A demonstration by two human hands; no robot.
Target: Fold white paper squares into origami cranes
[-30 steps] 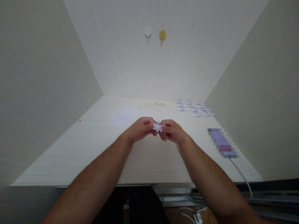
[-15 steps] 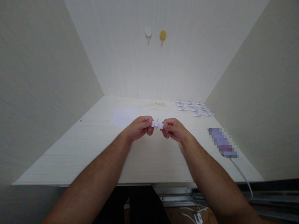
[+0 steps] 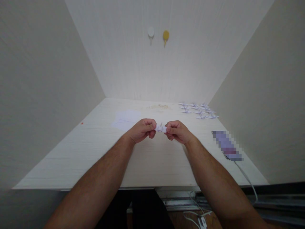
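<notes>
A small folded white paper piece (image 3: 161, 128) is held above the middle of the pale wooden table (image 3: 95, 149). My left hand (image 3: 142, 130) pinches its left end with curled fingers. My right hand (image 3: 177, 131) pinches its right end the same way. Both hands sit close together, a little above the tabletop. A thin point of the paper sticks up between them.
Flat white paper sheets (image 3: 126, 119) lie behind my left hand. Several small folded paper figures (image 3: 198, 110) stand in rows at the back right. A pixelated device (image 3: 227, 145) with a white cable (image 3: 246, 179) lies at the right edge. Two hooks (image 3: 158, 34) hang on the back wall.
My hands have drawn slightly apart, showing more of the folded paper between them. They also rose a little.
</notes>
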